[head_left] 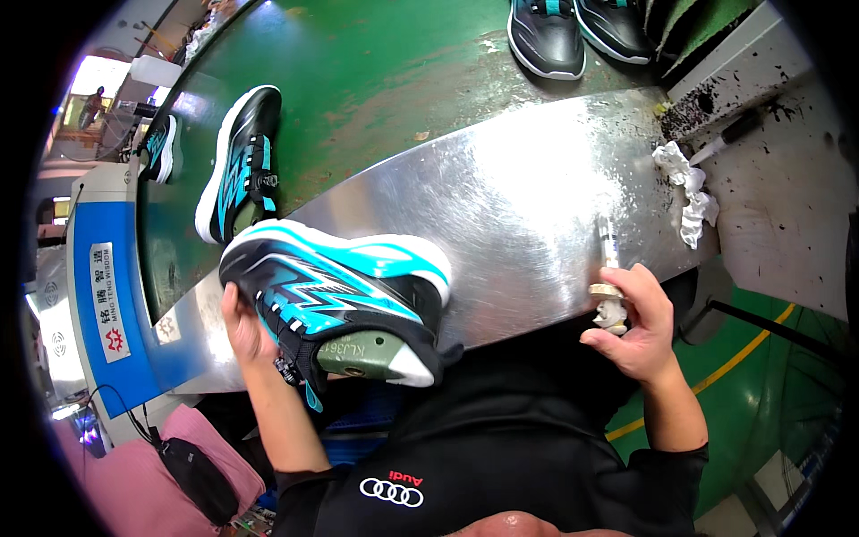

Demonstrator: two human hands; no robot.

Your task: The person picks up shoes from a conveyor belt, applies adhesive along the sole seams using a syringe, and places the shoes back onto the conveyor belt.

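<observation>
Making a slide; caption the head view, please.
Left hand holds a black-and-turquoise sneaker; right hand holds a crumpled white wad at a metal ledge.

- Brushed-metal ledge [528,206], glossy with reflections, flaked and spotted near its right end; crumpled white tissue [693,192] lies along that end.
- Green conveyor belt [385,72], scuffed brown in patches, beyond the ledge; on it, a black-and-turquoise sneaker [237,166] at left, and at the far side a pair of black white-soled sneakers [548,40], side by side.
- Green floor [761,358], marked by a yellow stripe [729,371].
</observation>
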